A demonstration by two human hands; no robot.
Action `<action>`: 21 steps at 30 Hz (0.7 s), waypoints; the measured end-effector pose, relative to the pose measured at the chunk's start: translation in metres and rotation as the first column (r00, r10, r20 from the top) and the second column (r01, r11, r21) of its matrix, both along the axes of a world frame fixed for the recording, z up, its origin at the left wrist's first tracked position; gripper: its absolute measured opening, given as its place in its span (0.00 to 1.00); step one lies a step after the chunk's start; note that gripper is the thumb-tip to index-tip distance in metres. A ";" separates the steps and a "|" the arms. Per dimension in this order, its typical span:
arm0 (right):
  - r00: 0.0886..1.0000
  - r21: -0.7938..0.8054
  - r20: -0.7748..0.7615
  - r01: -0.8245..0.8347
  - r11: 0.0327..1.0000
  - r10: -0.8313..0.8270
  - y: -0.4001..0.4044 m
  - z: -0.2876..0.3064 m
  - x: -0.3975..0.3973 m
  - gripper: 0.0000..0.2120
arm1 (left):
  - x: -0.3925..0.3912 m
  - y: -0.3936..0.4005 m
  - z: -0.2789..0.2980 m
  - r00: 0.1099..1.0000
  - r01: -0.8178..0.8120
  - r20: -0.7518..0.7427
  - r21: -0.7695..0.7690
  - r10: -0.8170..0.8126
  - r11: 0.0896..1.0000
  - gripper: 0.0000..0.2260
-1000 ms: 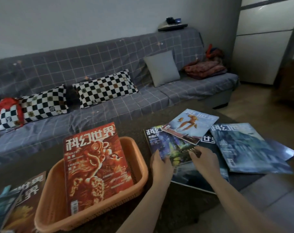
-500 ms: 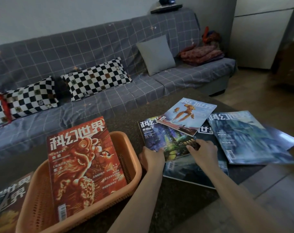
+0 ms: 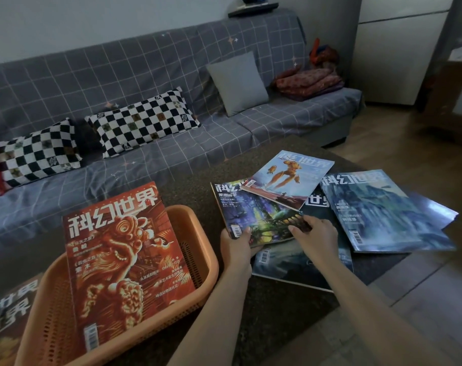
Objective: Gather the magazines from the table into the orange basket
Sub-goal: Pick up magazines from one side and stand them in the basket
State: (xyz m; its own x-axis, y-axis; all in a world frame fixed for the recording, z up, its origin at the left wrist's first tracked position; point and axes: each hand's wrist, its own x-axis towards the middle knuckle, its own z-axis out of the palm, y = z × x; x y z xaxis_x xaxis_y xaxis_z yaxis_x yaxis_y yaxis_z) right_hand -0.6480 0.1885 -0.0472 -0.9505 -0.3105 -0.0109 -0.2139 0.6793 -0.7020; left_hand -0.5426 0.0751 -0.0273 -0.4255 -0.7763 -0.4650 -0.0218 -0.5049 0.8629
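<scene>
both hands [image 3: 236, 247] [image 3: 317, 237] w/ fingers gripping purple mag [image 3: 253, 215]; robot mag [image 3: 288, 178] overlaps it; red mag [image 3: 124, 254] in orange basket [image 3: 206, 265].

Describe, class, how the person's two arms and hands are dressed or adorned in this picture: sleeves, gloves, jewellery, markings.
Both forearms are bare up to the picture's lower edge: no sleeve shows. The left hand and the right hand wear no gloves. No ring, watch, bracelet or marking is visible on either, though the light is dim.
</scene>
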 end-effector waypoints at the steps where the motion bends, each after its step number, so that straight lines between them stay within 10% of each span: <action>1: 1.000 0.010 -0.011 -0.002 1.000 0.002 0.001 0.000 0.000 0.26 | 0.001 0.002 0.004 1.000 0.001 -0.025 0.005 -0.001 1.000 0.18; 11: 0.925 -0.082 0.343 -0.147 0.986 0.166 0.027 0.036 0.028 0.19 | 0.049 0.040 0.051 0.999 0.039 -0.032 -0.122 -0.043 0.992 0.09; 21: 0.542 -0.643 0.680 0.117 0.757 0.494 0.027 0.061 0.084 0.11 | 0.136 0.038 0.080 0.989 0.002 -0.146 -0.206 -0.032 0.979 0.11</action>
State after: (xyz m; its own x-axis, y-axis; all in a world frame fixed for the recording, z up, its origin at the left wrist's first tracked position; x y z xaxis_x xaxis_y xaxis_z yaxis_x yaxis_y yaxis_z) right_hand -0.5638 0.2154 0.0139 -0.5425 -0.7093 -0.4501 0.5475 0.1078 -0.8298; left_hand -0.4067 0.1129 0.0524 -0.4914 -0.8406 -0.2279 0.1064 -0.3177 0.9422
